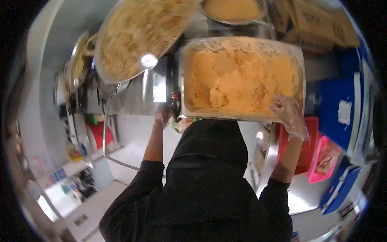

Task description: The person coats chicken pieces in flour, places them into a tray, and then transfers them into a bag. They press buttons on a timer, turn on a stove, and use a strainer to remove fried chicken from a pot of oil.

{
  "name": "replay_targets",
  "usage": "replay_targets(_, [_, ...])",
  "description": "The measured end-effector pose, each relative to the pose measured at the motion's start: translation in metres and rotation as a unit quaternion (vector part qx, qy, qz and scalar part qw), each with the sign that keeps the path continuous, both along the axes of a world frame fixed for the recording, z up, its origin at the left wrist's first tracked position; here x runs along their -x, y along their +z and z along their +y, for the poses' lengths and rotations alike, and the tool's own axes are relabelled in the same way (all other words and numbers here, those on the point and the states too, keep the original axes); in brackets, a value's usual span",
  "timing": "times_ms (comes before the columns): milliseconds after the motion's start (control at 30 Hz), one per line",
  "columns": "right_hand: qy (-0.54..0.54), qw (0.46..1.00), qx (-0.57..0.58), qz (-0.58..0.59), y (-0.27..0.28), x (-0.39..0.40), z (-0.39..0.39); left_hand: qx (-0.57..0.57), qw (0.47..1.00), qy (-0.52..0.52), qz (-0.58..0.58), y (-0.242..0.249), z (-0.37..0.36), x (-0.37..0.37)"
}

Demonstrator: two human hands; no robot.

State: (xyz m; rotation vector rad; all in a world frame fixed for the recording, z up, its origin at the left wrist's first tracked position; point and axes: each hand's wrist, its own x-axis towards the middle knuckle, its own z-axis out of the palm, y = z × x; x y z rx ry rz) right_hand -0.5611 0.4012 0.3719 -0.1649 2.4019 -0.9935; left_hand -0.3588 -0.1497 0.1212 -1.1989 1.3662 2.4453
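A large metal tray (182, 80) holds orange powdery flour (242, 76), clumped and piled unevenly. My right hand (288, 113), in a clear plastic glove, is over the tray's near right corner. Its fingers are loosely bent and apart at the edge of the flour, with nothing visible in them. My left hand (163, 116) is at the front edge of the metal stove top (139, 90), left of the tray. Its fingers are blurred, so I cannot make out whether they grip anything. A wide pan of bubbling oil (141, 36) sits at the upper left, with a round dial thermometer (148, 61) at its rim.
Behind the tray is a bowl of orange liquid (234, 10). Cardboard boxes (314, 24) stand at the back right. On the right are a red bin (307, 151), a pink basket (325, 159) and a blue container (336, 111). A bent metal rod (105, 137) is at left.
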Motion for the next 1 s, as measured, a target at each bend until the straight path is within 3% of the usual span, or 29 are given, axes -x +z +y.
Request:
replay_targets(33, [-0.020,0.999,0.006,0.033,-0.021,-0.007,0.009,-0.097,0.991,0.013,0.096,-0.007,-0.002,-0.006])
replay_targets(67, [-0.040,0.997,0.008,0.069,-0.039,-0.012,0.017,-0.145,0.988,0.013,0.055,0.012,0.005,0.007])
replay_targets(133, [-0.094,0.995,0.000,0.031,-0.043,-0.016,0.017,-0.074,0.995,0.054,-0.033,0.033,0.025,0.018])
replay_targets(200, [-0.121,0.991,0.022,0.056,-0.070,-0.020,0.022,0.090,0.992,0.078,-0.042,0.008,0.024,0.023])
replay_targets(267, [-0.164,0.978,0.064,0.115,-0.078,-0.029,0.020,0.016,0.983,0.158,-0.093,0.029,0.029,0.029])
replay_targets(300, [-0.183,0.968,0.084,0.147,-0.079,-0.029,0.019,0.004,0.992,0.102,-0.067,0.025,0.026,0.031])
replay_targets(600, [-0.217,0.954,0.122,0.167,-0.086,-0.020,0.021,0.007,0.987,0.111,-0.116,0.030,0.022,0.027])
replay_targets(700, [-0.197,0.961,0.068,0.181,-0.082,-0.019,0.020,0.046,0.987,0.088,-0.124,0.034,0.020,0.023])
replay_targets(1000, [-0.205,0.961,0.077,0.168,-0.088,-0.020,0.018,-0.093,0.988,0.079,-0.093,0.026,-0.004,0.015])
